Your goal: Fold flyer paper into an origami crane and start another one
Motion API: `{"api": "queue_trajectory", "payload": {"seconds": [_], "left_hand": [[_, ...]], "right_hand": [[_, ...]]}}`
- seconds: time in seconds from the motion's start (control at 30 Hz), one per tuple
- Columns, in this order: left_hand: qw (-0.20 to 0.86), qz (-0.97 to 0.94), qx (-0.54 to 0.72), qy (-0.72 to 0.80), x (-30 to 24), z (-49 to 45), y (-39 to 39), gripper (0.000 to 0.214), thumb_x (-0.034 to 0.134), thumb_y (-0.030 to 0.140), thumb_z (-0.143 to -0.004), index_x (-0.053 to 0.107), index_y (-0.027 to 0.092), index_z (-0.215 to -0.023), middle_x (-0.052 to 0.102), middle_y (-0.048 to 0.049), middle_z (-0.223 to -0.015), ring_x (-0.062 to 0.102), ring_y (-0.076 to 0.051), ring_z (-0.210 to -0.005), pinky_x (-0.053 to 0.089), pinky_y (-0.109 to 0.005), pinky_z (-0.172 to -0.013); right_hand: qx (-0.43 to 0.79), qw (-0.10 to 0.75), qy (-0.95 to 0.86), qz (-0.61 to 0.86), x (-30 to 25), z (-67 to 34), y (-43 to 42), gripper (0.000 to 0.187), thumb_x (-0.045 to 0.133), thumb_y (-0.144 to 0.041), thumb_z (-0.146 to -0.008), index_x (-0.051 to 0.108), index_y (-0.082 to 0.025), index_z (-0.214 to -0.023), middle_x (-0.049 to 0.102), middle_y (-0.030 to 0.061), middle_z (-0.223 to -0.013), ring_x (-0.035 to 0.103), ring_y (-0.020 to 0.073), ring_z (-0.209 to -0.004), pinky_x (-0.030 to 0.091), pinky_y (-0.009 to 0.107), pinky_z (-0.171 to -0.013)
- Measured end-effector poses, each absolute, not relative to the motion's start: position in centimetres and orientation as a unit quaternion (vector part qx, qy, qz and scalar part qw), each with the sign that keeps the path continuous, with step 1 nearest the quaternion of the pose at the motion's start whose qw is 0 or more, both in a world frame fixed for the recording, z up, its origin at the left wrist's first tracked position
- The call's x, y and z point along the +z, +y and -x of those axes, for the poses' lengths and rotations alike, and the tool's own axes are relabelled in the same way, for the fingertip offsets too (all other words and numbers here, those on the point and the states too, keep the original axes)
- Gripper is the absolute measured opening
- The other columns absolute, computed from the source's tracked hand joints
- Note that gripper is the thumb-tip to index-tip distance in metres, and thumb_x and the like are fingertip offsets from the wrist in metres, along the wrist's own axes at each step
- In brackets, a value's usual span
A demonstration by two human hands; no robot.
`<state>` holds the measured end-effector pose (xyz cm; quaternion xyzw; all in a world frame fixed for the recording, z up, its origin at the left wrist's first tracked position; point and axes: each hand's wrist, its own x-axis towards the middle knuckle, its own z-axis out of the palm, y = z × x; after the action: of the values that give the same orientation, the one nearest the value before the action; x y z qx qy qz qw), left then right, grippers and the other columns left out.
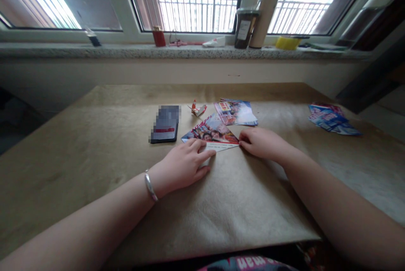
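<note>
A printed paper sheet (217, 131), folded into a triangle-like shape with a white strip along its near edge, lies on the table between my hands. My left hand (185, 161) rests flat with fingers spread, its fingertips on the paper's near left part. At the paper's right corner, my right hand (261, 142) is closed, thumb and fingers pinching that corner. A small folded red-and-white paper piece (198, 109) stands just behind the sheet. Beyond the right hand is a pile of printed leaflets (238, 112).
A phone (165, 125) lies left of the paper on the tan-covered table (95, 148). More blue leaflets (333, 119) are spread at the far right. On the windowsill (126, 52) stand a red container (159, 36), a dark lidded jar (244, 30), a tall tube (268, 9) and yellow tape (287, 43).
</note>
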<state>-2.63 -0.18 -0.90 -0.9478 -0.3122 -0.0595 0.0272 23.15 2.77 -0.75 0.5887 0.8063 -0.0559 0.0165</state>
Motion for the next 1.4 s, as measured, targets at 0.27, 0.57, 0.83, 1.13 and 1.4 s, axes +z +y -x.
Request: {"api": "queue_trajectory", "payload": {"seconds": [0.27, 0.57, 0.83, 1.13, 1.4], "left_hand": [[0.018, 0.946, -0.067, -0.316, -0.9, 2.7, -0.2, 0.035, 0.051, 0.035, -0.087, 0.051, 0.024, -0.12, 0.051, -0.0093, -0.116, 0.049, -0.024, -0.105, 0.043, -0.04, -0.092], [0.024, 0.946, -0.053, -0.319, -0.7, 2.6, -0.2, 0.035, 0.05, 0.035, -0.087, 0.051, 0.023, -0.121, 0.051, -0.0097, -0.117, 0.049, -0.024, -0.105, 0.043, -0.041, -0.092], [0.018, 0.947, -0.067, -0.313, -0.9, 2.7, -0.1, 0.036, 0.051, 0.035, -0.087, 0.051, 0.023, -0.122, 0.051, -0.0101, -0.119, 0.049, -0.025, -0.107, 0.043, -0.041, -0.092], [0.019, 0.946, -0.054, -0.318, -0.7, 2.6, -0.2, 0.037, 0.051, 0.035, -0.087, 0.051, 0.024, -0.122, 0.051, -0.0099, -0.117, 0.049, -0.024, -0.106, 0.044, -0.041, -0.092], [0.011, 0.945, -0.055, -0.321, -0.6, 2.6, -0.2, 0.036, 0.051, 0.035, -0.087, 0.051, 0.024, -0.122, 0.051, -0.0099, -0.117, 0.049, -0.024, -0.106, 0.043, -0.041, -0.093]], "right_hand": [[-0.134, -0.02, 0.773, -0.62, -1.5, -23.9, 3.7, 0.015, 0.052, -0.03, -0.078, 0.062, -0.02, -0.074, 0.068, 0.0039, -0.076, 0.059, 0.0161, -0.067, 0.036, 0.024, -0.055], [-0.13, -0.031, 0.783, -0.607, -1.3, -23.5, 3.4, 0.02, 0.052, -0.038, -0.08, 0.058, -0.021, -0.073, 0.066, 0.0032, -0.073, 0.055, 0.0151, -0.063, 0.032, 0.024, -0.051], [-0.147, -0.034, 0.785, -0.6, -1.4, -23.9, 3.5, 0.012, 0.054, -0.032, -0.081, 0.058, -0.02, -0.079, 0.066, 0.0034, -0.077, 0.055, 0.015, -0.066, 0.034, 0.024, -0.053], [-0.176, -0.043, 0.792, -0.583, -1.7, -24.7, 3.9, 0.008, 0.05, -0.023, -0.081, 0.057, -0.02, -0.082, 0.065, 0.003, -0.079, 0.055, 0.0144, -0.066, 0.037, 0.023, -0.057], [-0.187, -0.049, 0.785, -0.589, -1.4, -24.4, 3.6, 0.011, 0.055, -0.031, -0.078, 0.057, -0.02, -0.08, 0.065, 0.0027, -0.076, 0.055, 0.0147, -0.065, 0.037, 0.023, -0.054]]}}
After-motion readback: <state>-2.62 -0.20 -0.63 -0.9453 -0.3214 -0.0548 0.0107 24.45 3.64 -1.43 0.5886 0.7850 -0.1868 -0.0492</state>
